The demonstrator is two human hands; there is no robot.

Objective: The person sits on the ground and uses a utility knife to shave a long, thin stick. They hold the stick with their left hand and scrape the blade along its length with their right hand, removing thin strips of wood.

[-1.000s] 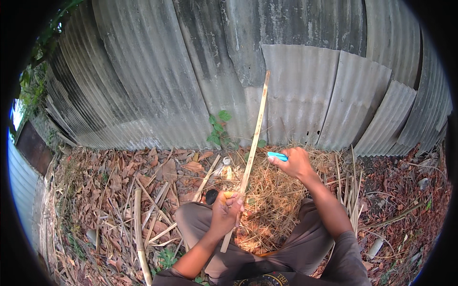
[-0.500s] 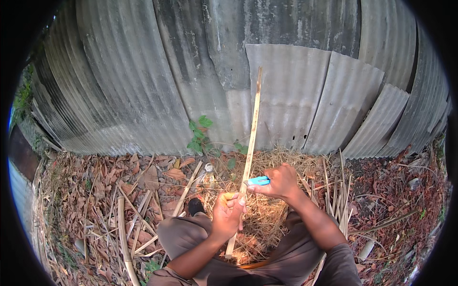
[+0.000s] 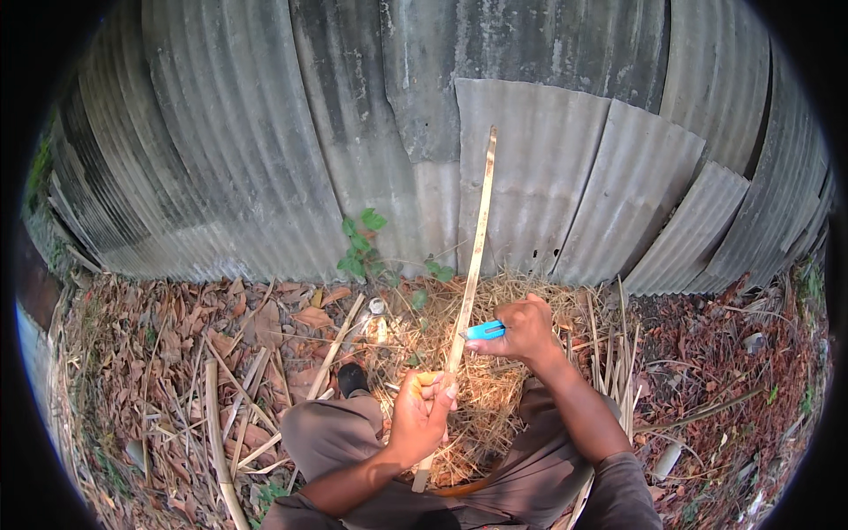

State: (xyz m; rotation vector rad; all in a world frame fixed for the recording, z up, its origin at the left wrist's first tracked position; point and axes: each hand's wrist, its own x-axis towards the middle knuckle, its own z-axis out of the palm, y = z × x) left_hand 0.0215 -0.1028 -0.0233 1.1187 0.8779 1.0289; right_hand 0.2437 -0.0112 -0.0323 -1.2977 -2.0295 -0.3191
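Leaving the strip [image 3: 478,247] free above, left fingers [image 3: 442,397] pinch it, right fingers [image 3: 488,346] a blue cutter [image 3: 485,330] at its edge.

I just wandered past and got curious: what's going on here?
A person's left hand grips a long, pale strip near its lower end, and the strip slants up in front of a corrugated wall. The right hand holds a small blue tool, with its front end at the strip just above the left hand. Whether it is cutting can't be told. Dry straw lies below both hands.
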